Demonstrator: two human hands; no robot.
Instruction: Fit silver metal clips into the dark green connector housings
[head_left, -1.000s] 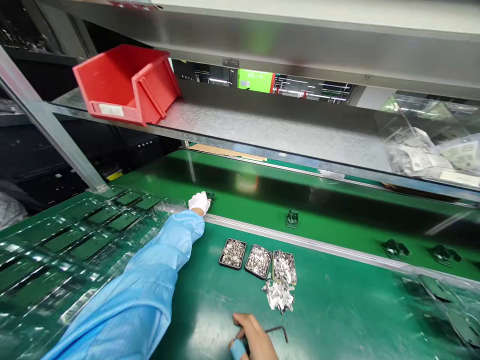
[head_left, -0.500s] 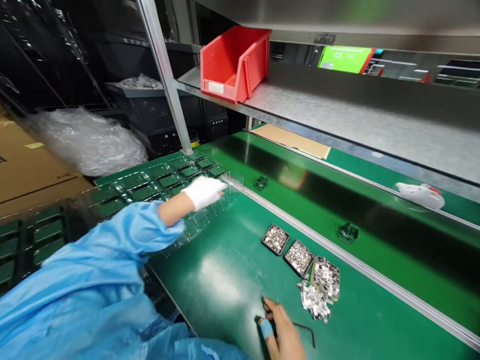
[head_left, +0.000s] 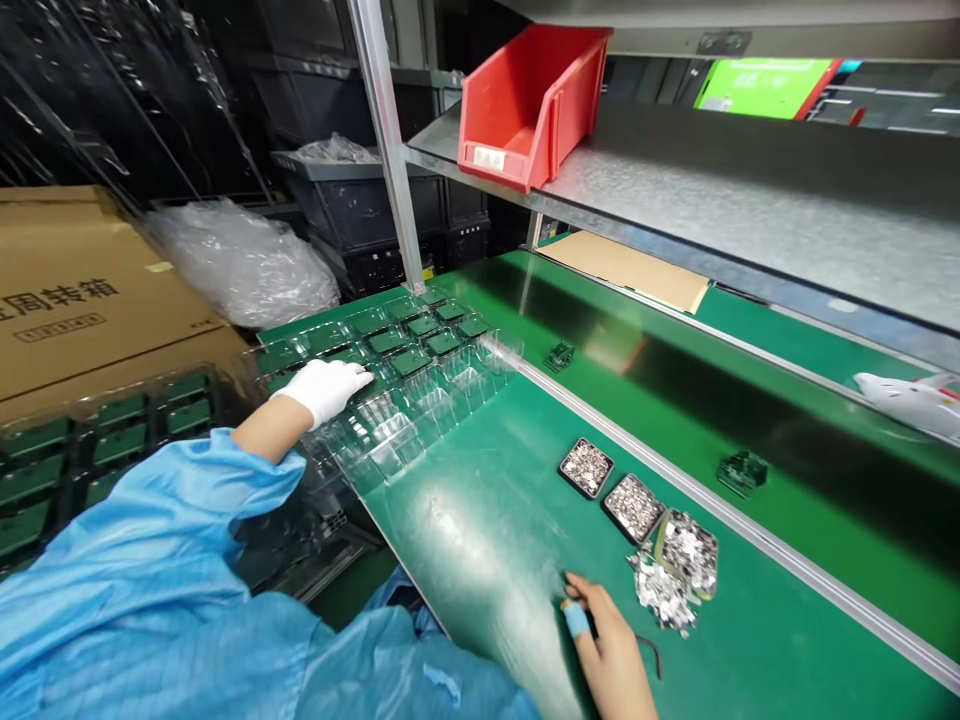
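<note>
My left hand (head_left: pixel 324 390), in a white glove, is over the near left part of a clear plastic tray (head_left: pixel 397 425) that holds green boards (head_left: pixel 409 360). Its fingers point right and look pressed together; whatever may be under them is hidden. On the green work surface (head_left: pixel 480 540) rests my right hand (head_left: pixel 609 635), bare, with a blue wrap on one finger. Its thumb and forefinger are apart, with nothing between them. Just right of it lies a hex key (head_left: pixel 652 655), partly covered by the hand.
Two black boxes of small metal parts (head_left: pixel 586 467) (head_left: pixel 634 507) and a heap of silvery pieces (head_left: pixel 664 592) lie right of centre. A red bin (head_left: pixel 529 110) stands on the metal shelf (head_left: pixel 720 180). Further boards in trays (head_left: pixel 120 445) are at far left, before a cardboard box (head_left: pixel 97 300).
The view has turned left. My left hand has moved left and nearer across the tray, uncovering boards there. My right hand remains beside the hex key.
</note>
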